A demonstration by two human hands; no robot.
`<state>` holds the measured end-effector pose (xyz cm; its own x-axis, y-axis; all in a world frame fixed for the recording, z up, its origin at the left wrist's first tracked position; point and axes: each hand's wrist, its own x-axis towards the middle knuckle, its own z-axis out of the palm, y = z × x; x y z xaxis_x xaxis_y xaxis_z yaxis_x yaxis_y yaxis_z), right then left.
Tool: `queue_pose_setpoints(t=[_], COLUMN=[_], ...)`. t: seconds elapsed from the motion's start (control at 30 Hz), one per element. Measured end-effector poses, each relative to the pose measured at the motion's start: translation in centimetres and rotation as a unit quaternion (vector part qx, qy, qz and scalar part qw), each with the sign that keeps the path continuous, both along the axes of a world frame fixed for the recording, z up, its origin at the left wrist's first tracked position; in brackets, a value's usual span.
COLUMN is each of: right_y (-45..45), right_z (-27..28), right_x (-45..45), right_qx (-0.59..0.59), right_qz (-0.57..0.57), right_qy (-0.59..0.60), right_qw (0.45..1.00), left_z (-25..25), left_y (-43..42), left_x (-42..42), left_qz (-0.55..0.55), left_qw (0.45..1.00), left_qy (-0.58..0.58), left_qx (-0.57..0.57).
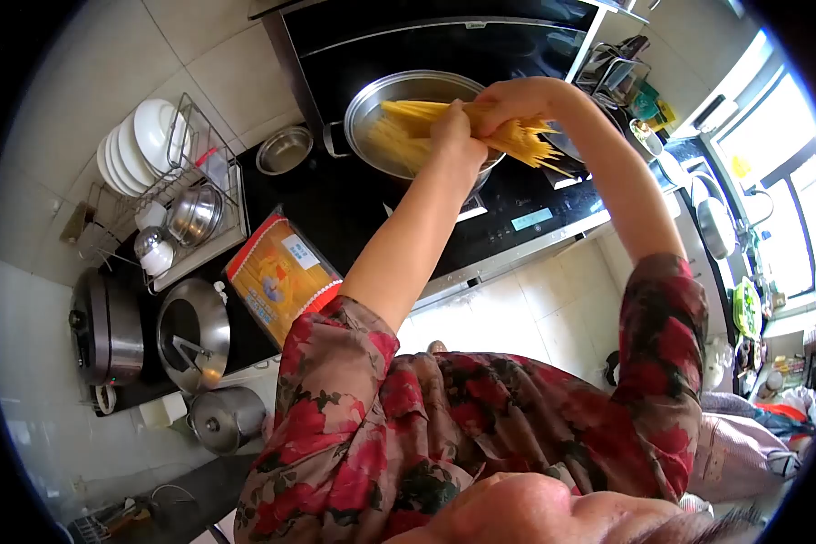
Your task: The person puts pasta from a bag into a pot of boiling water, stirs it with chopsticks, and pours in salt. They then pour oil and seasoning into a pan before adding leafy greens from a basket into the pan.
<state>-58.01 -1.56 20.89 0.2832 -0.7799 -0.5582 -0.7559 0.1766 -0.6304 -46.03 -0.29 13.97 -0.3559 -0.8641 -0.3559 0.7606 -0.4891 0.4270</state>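
Black worktop [261,190] beneath 1 steel pot [360,114], 1 orange packet [281,279]

Noodles [522,142] reach, seemingly partway, into the pot [406,84] standing right of the bowl [285,152].

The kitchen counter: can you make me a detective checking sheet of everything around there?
Surface: black cooktop, display lit.
Job's things: spaghetti over a steel pot, one end sticking out past the rim in this view.
Clutter: pasta packet, steel bowl, white plates in a rack.
Hands: left hand and right hand both grip the spaghetti.
Cables: nothing seen clearly.
Surroundings: tiled wall, bright window at the picture's right.
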Motion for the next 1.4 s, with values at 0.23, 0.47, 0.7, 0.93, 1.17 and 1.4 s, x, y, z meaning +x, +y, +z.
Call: queue_pose_setpoints(t=[0.23,0.47,0.7,0.93,1.17,1.4], right_y=[-5.2,2.2,22.4,31.5,27.6,21.6], right_z=[-1.3,6.1,8.0,-3.7,-19.9,-25.1], right_x=[1.2,-1.0,0.0,9.8,25.2,34.0], right_qx=[-0.137,-0.54,-0.611,-0.314,-0.009,-0.107], right_qz=[0.157,0.062,-0.05,-0.13,-0.117,-0.285], right_qy=[0.162,0.111,0.102,-0.114,-0.111,-0.185], right_qw=[0.965,0.832,0.783,0.934,0.987,0.934], left_z=[-2.3,4.5,11.2,-1.2,-14.7,-16.1], left_y=[-5.3,-1.7,9.4,11.7,17.0,20.3], left_x=[0.4,4.9,20.6,39.8,47.4,48.3], left_qz=[0.076,0.104,0.118,0.04,-0.025,-0.034], left_qw=[0.991,0.968,0.909,0.856,0.825,0.718], left_qy=[-0.112,-0.177,-0.047,-0.368,-0.468,-0.586], left_qx=[0.011,-0.142,-0.396,-0.36,-0.315,-0.375])
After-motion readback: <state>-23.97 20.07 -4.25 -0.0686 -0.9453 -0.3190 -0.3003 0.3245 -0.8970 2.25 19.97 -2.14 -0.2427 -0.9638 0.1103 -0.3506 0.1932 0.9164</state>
